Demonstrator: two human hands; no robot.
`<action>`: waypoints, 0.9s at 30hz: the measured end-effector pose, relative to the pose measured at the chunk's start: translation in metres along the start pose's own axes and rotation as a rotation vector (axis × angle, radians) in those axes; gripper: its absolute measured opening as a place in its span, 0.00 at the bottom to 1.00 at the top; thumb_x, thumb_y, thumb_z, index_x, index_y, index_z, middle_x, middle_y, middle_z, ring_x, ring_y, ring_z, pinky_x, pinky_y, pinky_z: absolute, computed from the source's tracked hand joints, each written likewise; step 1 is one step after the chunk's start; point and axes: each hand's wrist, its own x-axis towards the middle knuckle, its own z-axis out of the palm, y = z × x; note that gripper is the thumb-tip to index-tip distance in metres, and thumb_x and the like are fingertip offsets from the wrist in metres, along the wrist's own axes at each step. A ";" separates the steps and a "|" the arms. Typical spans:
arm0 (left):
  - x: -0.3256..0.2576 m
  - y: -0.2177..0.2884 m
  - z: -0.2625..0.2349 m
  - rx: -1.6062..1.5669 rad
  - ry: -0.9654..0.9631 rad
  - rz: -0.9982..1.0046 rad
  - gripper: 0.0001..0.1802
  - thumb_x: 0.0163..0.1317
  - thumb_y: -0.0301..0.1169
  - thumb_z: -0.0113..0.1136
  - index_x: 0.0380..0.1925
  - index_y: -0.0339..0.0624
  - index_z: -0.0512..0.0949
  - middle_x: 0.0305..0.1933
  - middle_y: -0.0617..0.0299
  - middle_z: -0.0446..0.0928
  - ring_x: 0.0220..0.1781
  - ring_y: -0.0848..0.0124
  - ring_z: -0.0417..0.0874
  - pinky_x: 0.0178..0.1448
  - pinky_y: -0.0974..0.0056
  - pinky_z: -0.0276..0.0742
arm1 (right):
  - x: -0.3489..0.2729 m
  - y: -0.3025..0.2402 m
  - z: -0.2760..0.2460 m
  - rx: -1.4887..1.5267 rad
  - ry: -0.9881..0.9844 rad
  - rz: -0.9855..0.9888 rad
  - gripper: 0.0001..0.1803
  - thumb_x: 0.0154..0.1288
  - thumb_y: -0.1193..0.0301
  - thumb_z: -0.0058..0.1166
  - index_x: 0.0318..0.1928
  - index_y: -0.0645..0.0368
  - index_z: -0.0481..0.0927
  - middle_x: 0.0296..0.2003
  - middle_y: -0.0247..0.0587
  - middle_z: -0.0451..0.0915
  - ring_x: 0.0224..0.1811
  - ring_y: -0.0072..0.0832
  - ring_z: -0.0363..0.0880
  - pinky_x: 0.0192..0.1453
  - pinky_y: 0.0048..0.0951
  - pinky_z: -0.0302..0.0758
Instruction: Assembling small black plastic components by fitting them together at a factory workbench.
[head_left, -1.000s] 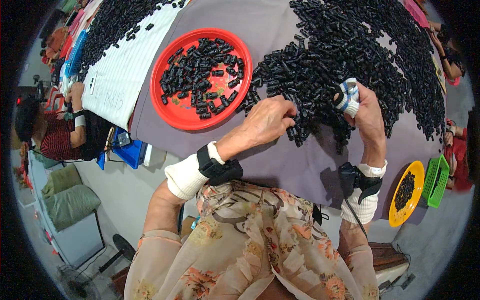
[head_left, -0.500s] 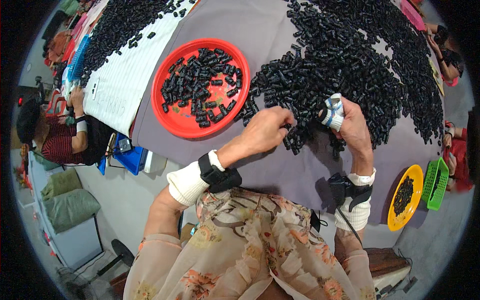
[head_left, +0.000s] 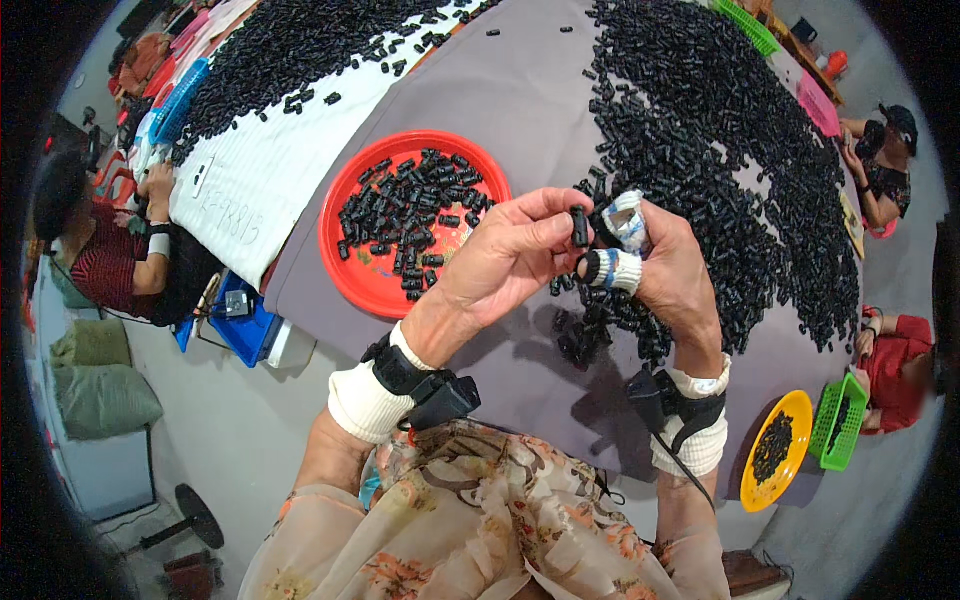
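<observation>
My left hand (head_left: 510, 250) is raised above the table with its palm partly turned up. Between its thumb and fingertips stands a small black plastic cylinder (head_left: 579, 226), upright. Close beside it is my right hand (head_left: 680, 270), its fingers curled. White-and-blue wraps cover its thumb and index finger, and a dark spot shows at the thumb's tip; whether these fingers grip anything is hidden. Behind both hands spreads a big heap of similar black cylinders (head_left: 700, 170). To the left, a round red tray (head_left: 335, 265) holds many more of them.
The table has a grey cover (head_left: 480, 110) and a white cloth (head_left: 250, 180) with another black heap (head_left: 290, 60). At the right are a yellow tray (head_left: 800, 420) and a green basket (head_left: 838, 440). Other people sit left (head_left: 110, 250) and right (head_left: 895, 370). A blue bin (head_left: 245, 335) stands at the left edge.
My left hand has risen from the heap's near edge and now shows the black cylinder. My right hand has come left, close to it. The whole view has shifted slightly.
</observation>
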 end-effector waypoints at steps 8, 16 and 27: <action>-0.001 0.010 0.006 0.030 -0.004 0.059 0.13 0.60 0.28 0.53 0.44 0.37 0.71 0.37 0.61 0.77 0.39 0.74 0.78 0.45 0.69 0.74 | 0.006 -0.023 0.009 -0.110 0.117 -0.100 0.23 0.39 0.71 0.69 0.36 0.59 0.71 0.25 0.27 0.72 0.25 0.14 0.66 0.28 0.18 0.67; -0.006 0.014 0.007 0.040 0.024 0.094 0.14 0.59 0.26 0.54 0.45 0.37 0.69 0.39 0.62 0.75 0.39 0.74 0.78 0.45 0.69 0.75 | 0.011 -0.023 0.012 -0.099 0.033 -0.155 0.24 0.40 0.75 0.67 0.41 0.59 0.73 0.28 0.30 0.77 0.26 0.15 0.72 0.30 0.17 0.70; -0.012 0.020 0.022 0.300 0.151 0.116 0.19 0.52 0.21 0.57 0.46 0.35 0.69 0.42 0.61 0.72 0.41 0.73 0.77 0.49 0.70 0.73 | 0.012 -0.022 0.015 -0.170 0.052 -0.250 0.22 0.40 0.77 0.64 0.40 0.61 0.73 0.26 0.35 0.78 0.25 0.16 0.74 0.29 0.20 0.73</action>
